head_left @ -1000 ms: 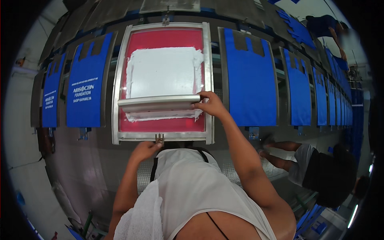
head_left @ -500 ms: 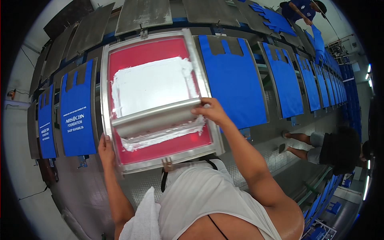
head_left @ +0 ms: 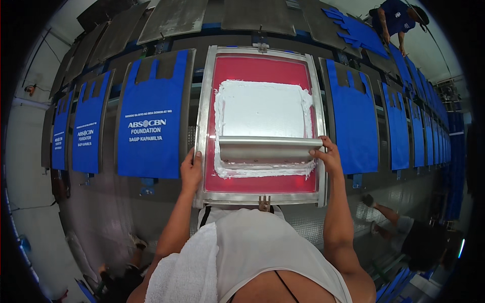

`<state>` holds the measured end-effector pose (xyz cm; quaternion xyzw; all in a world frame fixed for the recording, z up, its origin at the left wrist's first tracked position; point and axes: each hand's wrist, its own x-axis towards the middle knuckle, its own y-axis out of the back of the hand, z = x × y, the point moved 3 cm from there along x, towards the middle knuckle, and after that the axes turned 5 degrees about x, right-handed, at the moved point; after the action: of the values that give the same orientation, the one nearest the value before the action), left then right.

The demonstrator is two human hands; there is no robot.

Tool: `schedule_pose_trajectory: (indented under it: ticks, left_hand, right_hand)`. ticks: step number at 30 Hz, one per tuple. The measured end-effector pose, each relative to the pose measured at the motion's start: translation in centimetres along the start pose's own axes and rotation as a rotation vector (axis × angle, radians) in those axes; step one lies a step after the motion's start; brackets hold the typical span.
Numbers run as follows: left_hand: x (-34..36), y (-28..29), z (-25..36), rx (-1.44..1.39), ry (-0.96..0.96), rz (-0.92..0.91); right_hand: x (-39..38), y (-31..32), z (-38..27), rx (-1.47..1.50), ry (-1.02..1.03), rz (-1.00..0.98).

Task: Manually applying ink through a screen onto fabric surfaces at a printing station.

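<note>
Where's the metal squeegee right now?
In the head view, just right of centre, the metal squeegee crosses the lower part of the white patch within the framed screen, its right end in the right hand.

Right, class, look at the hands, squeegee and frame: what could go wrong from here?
1. The right hand holds the squeegee only near its right end, so the other end might swing or tip.
2. Ragged white paste lies close to that hand's fingers and could smear them.
3. The left hand grips the frame near a printed blue bag, which a slip might knock.
</note>
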<state>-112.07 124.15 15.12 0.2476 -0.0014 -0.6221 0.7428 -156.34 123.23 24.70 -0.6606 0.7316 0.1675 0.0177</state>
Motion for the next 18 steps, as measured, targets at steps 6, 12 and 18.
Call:
schedule_pose_trajectory:
  ticks: [6, 12, 18]
  left_hand:
    - [0.4, -2.0, -0.4, 0.007, 0.026, 0.046]
    - [1.7, -2.9, 1.4, -0.065, 0.088, 0.079]
    - [2.5, -2.9, -0.6, -0.093, 0.073, 0.054]
  right_hand:
    - [2.4, 1.9, 1.5, 0.009, 0.021, -0.04]
    - [4.4, 2.2, 2.4, 0.031, 0.051, -0.082]
    - [3.7, 1.4, 3.7, -0.033, 0.029, -0.119]
